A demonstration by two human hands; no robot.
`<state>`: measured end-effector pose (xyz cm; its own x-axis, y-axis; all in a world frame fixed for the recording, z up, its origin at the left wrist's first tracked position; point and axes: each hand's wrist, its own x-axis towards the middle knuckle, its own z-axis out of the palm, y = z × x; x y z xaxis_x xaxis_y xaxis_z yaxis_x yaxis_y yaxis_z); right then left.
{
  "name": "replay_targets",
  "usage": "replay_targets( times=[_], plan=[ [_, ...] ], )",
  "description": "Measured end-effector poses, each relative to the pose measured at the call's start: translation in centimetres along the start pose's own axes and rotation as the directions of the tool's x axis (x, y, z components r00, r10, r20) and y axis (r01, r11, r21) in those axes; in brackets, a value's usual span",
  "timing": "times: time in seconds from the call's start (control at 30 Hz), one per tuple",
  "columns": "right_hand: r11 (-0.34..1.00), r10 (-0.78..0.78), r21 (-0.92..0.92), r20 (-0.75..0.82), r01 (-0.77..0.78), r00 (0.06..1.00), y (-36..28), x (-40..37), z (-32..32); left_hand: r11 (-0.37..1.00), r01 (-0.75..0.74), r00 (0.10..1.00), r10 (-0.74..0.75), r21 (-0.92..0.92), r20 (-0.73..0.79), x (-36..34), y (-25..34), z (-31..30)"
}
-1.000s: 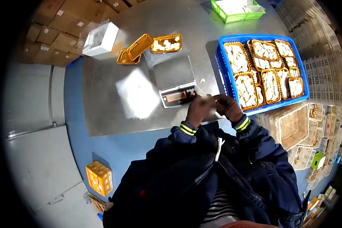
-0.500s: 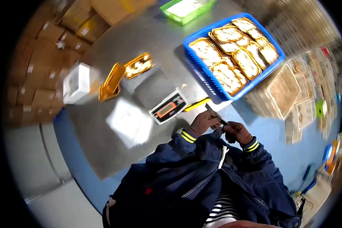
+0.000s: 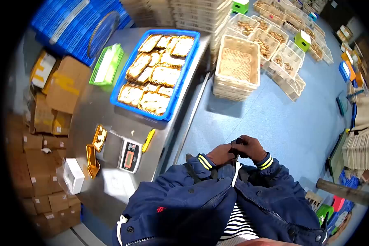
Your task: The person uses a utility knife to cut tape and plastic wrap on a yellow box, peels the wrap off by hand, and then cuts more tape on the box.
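Observation:
Close together in front of the jacket, both hands have their fingers closed. My left hand touches my right hand near a small dark object, whose shape is unclear. My right hand's fingers are wrapped round that object; what my left hand grips is hidden. To the left on the metal table are a scale, a yellow cutter, golden trays and a blue crate of filled golden trays.
Stacked cream crates stand on the blue floor, with more crates of brown items behind. A green basket and a white box sit on the table. Cardboard boxes are at left.
The view has turned to the right, so the table and blue crate now lie farther left. Both hands stay together, slightly lower, and the dark object shows less.

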<state>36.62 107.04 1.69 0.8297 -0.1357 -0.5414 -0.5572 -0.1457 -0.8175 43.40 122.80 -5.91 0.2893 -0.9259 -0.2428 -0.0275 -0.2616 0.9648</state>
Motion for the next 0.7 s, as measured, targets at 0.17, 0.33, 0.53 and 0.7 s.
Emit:
replay_targets(
  times=[0.17,0.33,0.53,0.7],
  plan=[
    [0.972,-0.217,-0.144,-0.257,0.185,0.942,6.3,-2.9,-9.9,0.928,0.098,0.994,-0.073,-0.36,0.082,9.2,4.8,7.3],
    [0.926,-0.208,0.19,-0.462,0.326,0.862,10.7,-5.0,-17.6,0.875,0.169,0.949,-0.021,-0.454,0.315,17.2,8.3,11.4],
    [0.858,-0.038,0.472,-0.335,0.202,0.941,16.4,-5.3,-27.2,0.933,0.29,0.827,-0.132,-0.213,0.546,28.4,10.0,15.0],
    [0.804,0.08,0.549,-0.483,0.23,0.872,19.3,-4.7,-38.0,0.996,0.065,0.812,-0.016,-0.063,0.583,42.9,6.7,19.3]
  ],
)
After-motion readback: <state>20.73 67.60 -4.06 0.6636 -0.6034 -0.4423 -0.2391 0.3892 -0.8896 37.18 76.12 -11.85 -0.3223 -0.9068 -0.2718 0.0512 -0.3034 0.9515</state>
